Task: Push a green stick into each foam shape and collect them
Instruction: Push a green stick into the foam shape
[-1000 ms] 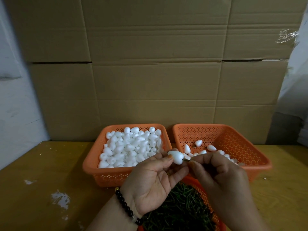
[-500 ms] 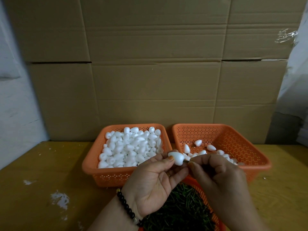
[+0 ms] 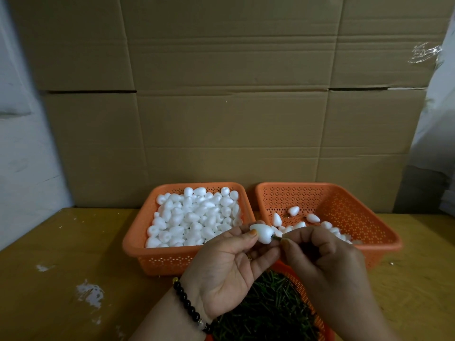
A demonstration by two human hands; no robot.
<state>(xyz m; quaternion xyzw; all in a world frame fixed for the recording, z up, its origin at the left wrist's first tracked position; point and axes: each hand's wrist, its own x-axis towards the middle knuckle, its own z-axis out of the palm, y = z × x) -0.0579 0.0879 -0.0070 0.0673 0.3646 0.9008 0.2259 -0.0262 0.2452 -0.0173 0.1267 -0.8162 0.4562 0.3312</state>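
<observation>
Cardboard (image 3: 229, 94) fills the whole background, a wall of flattened boxes standing behind a yellowish wooden table (image 3: 61, 267). On the table sit two orange perforated baskets side by side: the left basket (image 3: 138, 244) is heaped with plain white foam shapes (image 3: 194, 217), while the right basket (image 3: 369, 217) holds only a thin scatter of finished pieces (image 3: 312, 217) along its near side, so by my reading the job is in its early part. A third orange basket (image 3: 300, 286) lies nearest the person, partly under the hands, full of dark green sticks (image 3: 266, 313).

The left hand (image 3: 229, 274), palm up (a black bead bracelet (image 3: 189, 306) on the wrist), pinches one foam shape (image 3: 262, 233) between thumb and fingertips, just above the gap between the two far baskets. The right hand (image 3: 320, 257) is closed in a narrow pinch on a green stick (image 3: 276, 238), whose short visible length meets the blunt end of the foam.

Risks, as I judge them: foam this soft may crush or split if the thumb squeezes hard while the stick is driven; a stick pushed off-axis could break out through the side; and a thin stick held so far back may bend or snap. A loose fit could let the piece drop off its stick when tossed into the right basket.
</observation>
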